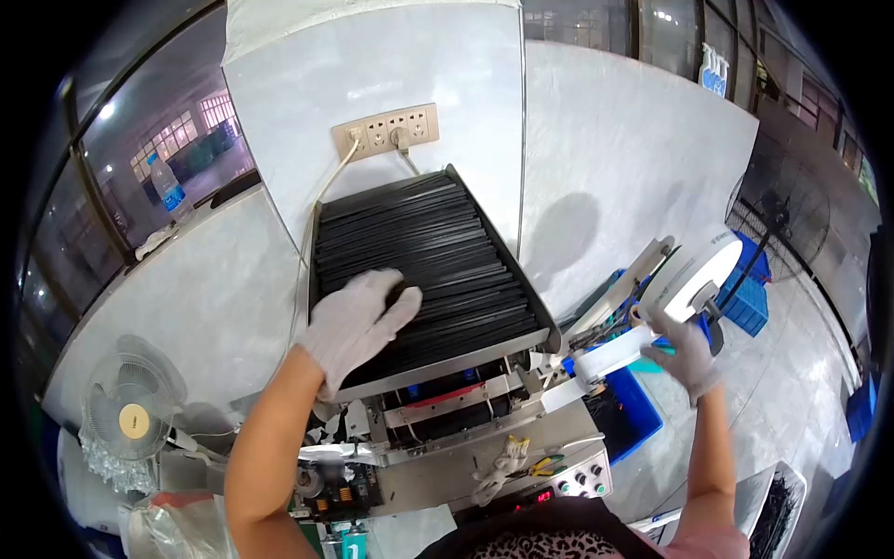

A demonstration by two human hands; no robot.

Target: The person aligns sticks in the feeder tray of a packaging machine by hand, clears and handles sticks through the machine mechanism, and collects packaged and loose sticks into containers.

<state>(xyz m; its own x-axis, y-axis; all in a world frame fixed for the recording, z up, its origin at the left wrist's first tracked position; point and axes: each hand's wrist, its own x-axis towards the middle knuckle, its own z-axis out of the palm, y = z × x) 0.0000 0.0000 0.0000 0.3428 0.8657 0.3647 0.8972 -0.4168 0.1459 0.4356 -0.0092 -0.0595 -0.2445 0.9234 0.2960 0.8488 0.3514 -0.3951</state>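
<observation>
Several knobs are carried by a control panel [582, 478], set on the near side of a metal tray [456, 361] and toward its right. A pair of pliers [548, 465] is laid on the table [410, 484], also nearer than the tray. Loose dark pieces are held in a white bin [759, 508], well off to the tray's near right, and a blue bin [643, 433] is placed closer along that side. The tray itself is filled with black strips [410, 233], lined up in dense rows across it. The gloved left hand [363, 317] is laid over the strips at the tray's left near corner, its fingers spread and the thumb held apart. To the right of the tray, the gloved right hand [684, 354] is raised just below a white reel [698, 270]; its fingers are blurred, so whether anything is gripped cannot be told. Beyond the tray, a row of sockets [386, 131] is mounted on the wall.
</observation>
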